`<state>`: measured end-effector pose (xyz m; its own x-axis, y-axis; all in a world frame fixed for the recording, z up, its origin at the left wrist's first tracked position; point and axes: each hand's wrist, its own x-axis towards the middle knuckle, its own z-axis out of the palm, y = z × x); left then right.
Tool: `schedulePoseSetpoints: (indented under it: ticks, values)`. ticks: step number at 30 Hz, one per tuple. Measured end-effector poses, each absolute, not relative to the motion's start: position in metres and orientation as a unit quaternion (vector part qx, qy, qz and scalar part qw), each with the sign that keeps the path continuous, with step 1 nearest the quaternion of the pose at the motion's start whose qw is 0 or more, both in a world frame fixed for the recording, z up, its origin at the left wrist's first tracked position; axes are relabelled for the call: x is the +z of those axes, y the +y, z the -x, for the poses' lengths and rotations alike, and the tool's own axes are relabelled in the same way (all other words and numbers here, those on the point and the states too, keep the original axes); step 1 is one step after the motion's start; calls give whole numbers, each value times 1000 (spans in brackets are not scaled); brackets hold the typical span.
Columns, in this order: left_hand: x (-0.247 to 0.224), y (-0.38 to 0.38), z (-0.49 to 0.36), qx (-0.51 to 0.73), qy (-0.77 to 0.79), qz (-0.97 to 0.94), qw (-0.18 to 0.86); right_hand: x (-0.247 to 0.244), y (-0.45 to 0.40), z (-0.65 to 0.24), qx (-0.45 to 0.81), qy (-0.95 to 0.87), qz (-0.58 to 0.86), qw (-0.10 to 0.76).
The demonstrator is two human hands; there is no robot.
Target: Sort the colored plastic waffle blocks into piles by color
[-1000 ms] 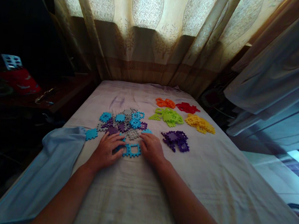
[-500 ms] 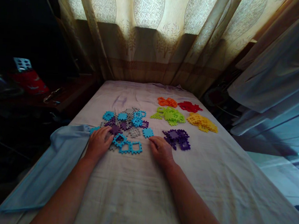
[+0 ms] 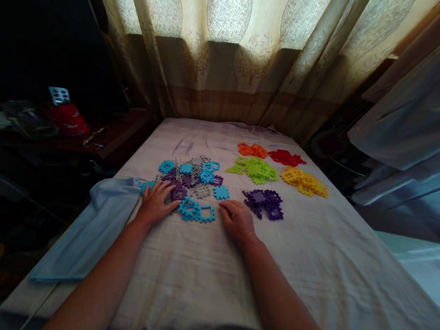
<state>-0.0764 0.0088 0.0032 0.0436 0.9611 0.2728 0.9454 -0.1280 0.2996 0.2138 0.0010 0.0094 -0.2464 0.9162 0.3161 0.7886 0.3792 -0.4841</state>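
Observation:
My left hand [image 3: 156,205] lies with its fingers spread at the left edge of a mixed heap of blue, grey and purple notched pieces, its fingertips touching a purple piece [image 3: 179,192]. Beside its thumb are blue frame pieces [image 3: 190,209]. My right hand [image 3: 237,220] rests on the sheet with fingers curled in; whether anything is inside cannot be seen. Just beyond its fingertips lies a flat blue piece [image 3: 221,193]. To its right is a dark purple pile [image 3: 264,203].
Farther back on the sheet [image 3: 213,265] are green [image 3: 256,170], orange [image 3: 251,149], red [image 3: 286,157] and yellow [image 3: 303,181] piles. A light blue cloth [image 3: 98,227] lies at the left edge. A red container [image 3: 70,119] stands on a dark side table.
My left hand has spread its fingers more, and the blue frame pieces by its thumb have been pushed closer together. The view has shifted slightly. My right hand stays beside the flat blue piece.

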Motion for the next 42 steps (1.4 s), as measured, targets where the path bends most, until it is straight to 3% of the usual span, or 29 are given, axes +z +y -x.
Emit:
schedulePoseSetpoints:
  ticks: [5,11,17,26,32,36,42]
  values:
    - [3,10,80,242,648,-722,16,9,3,-214,128,-775,548,288]
    - [10,1,69,382,608,-691,-86,5,5,-210,157,-737,527,394]
    - [10,-10,19,316,477,-814,-99,10,0,-198,300,-663,505,463]
    - [9,-10,12,294,462,-833,-79,3,1,-190,389,-630,473,477]
    - [8,-9,12,290,470,-830,-75,9,8,-199,355,-626,488,494]
    - [4,-7,15,293,501,-811,-72,24,22,-245,241,-555,593,531]
    - [2,-6,20,323,518,-787,-84,34,28,-304,104,-489,726,472]
